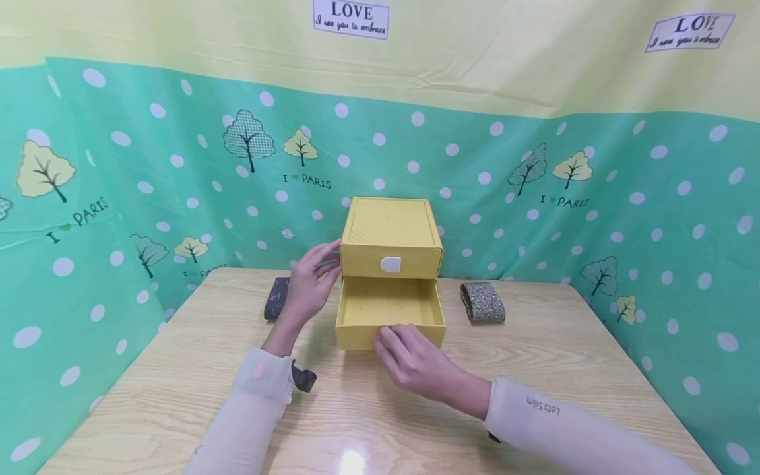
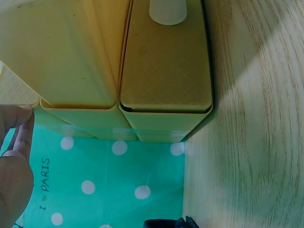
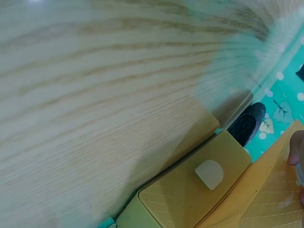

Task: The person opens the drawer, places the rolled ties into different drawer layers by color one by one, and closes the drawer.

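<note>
1. Drawer box [image 1: 392, 237], yellow, stands mid-table [image 1: 534, 369]; lower drawer [image 1: 388, 313] pulled out.
2. Left hand [image 1: 309, 285], fingers straight, steadies the box's left side.
3. Right hand [image 1: 415, 363], fingers curled, grips the lower drawer's front.

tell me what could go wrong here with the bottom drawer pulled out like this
1. The lower drawer is pulled far out; the right hand grips its front edge, so a further pull might bring it right out of the yellow box.
2. The left hand only rests on the box's side; the light box may slide on the table.
3. If the drawer is pushed back, right fingertips curled over its front edge could get pinched.
</note>
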A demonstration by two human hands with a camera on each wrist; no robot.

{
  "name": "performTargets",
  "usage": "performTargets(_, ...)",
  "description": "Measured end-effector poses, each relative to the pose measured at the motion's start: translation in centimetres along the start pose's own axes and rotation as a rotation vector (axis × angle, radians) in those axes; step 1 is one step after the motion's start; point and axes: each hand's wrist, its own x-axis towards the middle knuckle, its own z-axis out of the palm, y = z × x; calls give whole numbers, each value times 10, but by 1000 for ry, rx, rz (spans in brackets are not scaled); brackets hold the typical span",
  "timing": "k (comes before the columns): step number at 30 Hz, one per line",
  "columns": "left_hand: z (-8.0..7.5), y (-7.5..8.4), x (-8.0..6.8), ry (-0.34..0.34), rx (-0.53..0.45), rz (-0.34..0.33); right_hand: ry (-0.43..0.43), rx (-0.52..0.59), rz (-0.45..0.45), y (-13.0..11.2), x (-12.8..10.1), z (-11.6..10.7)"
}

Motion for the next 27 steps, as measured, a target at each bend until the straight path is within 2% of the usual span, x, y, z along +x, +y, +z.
performTargets(11, 0, -1, 0, -3, 1, -8, -24, 18, 15, -6, -6, 2)
performTargets(21, -1, -2, 0, -9, 3, 12, 44, 12, 10, 0, 9, -16)
performTargets(27, 0, -2, 0, -9, -9, 6, 57, 9, 4, -4, 9, -17)
